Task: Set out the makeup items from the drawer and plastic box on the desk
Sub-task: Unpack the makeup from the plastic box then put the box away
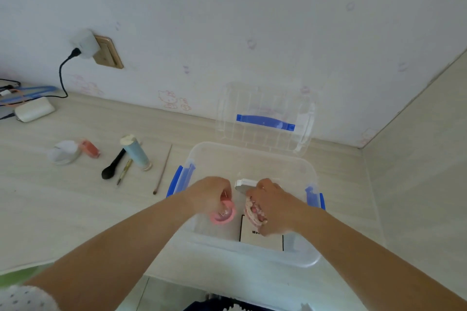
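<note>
left hand [214,193] fingers clamp pink round case [223,213]; right hand [271,206] fingers grip silver compact [243,185]

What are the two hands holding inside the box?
The left hand pinches a pink round case by its top edge. The right hand grips a pink-and-white item around its side.

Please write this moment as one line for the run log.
left hand: holds pink case | right hand: holds patterned item | both inside box | lid: open
</note>
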`<action>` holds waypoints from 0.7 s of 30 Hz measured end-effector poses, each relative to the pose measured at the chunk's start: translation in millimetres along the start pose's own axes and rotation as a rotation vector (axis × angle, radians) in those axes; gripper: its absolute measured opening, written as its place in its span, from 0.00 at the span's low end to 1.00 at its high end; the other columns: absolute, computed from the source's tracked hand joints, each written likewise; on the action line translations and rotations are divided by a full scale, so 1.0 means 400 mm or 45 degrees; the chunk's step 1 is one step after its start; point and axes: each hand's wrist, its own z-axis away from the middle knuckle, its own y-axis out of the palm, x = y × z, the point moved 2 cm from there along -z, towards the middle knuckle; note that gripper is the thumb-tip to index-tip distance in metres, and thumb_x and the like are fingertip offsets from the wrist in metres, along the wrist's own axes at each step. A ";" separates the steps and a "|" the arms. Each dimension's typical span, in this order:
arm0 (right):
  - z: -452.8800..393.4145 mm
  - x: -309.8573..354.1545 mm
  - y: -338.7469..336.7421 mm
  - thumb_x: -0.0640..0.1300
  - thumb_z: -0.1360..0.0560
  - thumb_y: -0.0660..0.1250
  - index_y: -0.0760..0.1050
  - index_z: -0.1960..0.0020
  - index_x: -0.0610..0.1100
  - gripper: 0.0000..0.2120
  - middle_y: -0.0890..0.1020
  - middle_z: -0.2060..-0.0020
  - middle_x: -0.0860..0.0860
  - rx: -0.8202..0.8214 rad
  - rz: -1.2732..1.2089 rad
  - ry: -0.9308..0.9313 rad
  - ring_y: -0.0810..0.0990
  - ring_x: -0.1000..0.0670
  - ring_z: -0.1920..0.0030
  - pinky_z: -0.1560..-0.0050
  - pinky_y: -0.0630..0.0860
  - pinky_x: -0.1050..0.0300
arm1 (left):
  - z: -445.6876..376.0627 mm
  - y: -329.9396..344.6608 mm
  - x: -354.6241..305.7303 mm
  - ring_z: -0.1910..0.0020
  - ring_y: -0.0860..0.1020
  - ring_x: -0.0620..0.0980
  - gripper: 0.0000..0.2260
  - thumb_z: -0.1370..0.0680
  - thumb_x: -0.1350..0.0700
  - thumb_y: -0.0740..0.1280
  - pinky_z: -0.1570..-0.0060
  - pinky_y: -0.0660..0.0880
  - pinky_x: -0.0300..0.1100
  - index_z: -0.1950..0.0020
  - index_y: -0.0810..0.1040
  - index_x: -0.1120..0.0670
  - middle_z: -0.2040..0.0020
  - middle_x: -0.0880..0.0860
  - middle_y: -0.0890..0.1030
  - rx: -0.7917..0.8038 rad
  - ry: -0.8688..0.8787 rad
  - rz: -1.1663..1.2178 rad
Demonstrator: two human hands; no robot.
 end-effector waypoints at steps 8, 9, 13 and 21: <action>0.057 0.066 -0.106 0.53 0.33 0.70 0.54 0.27 0.58 0.40 0.60 0.34 0.54 -0.222 -0.138 -0.222 0.61 0.52 0.33 0.36 0.68 0.58 | 0.211 -0.126 0.013 0.59 0.79 0.44 0.11 0.31 0.63 0.72 0.62 0.75 0.31 0.51 0.79 0.53 0.55 0.48 0.82 -0.584 -0.110 0.813; 0.055 0.088 -0.122 0.54 0.33 0.69 0.53 0.26 0.58 0.40 0.60 0.34 0.55 -0.251 -0.132 -0.284 0.61 0.53 0.33 0.35 0.67 0.60 | 0.244 -0.126 0.034 0.61 0.79 0.44 0.10 0.30 0.63 0.72 0.63 0.75 0.31 0.51 0.79 0.53 0.55 0.49 0.83 -0.657 -0.151 0.898; 0.052 0.164 -0.160 0.55 0.32 0.68 0.51 0.26 0.61 0.40 0.59 0.36 0.59 -0.299 -0.195 -0.436 0.58 0.58 0.33 0.40 0.62 0.67 | 0.330 -0.094 0.114 0.59 0.80 0.46 0.08 0.28 0.65 0.71 0.58 0.80 0.39 0.52 0.79 0.56 0.56 0.51 0.81 -0.810 -0.299 1.218; -0.005 0.358 -0.183 0.57 0.31 0.68 0.51 0.25 0.58 0.40 0.59 0.36 0.58 -0.293 -0.167 -0.646 0.60 0.56 0.34 0.36 0.68 0.61 | 0.453 -0.028 0.281 0.58 0.82 0.50 0.07 0.27 0.65 0.71 0.59 0.79 0.41 0.51 0.77 0.59 0.55 0.56 0.83 -1.009 -0.507 1.642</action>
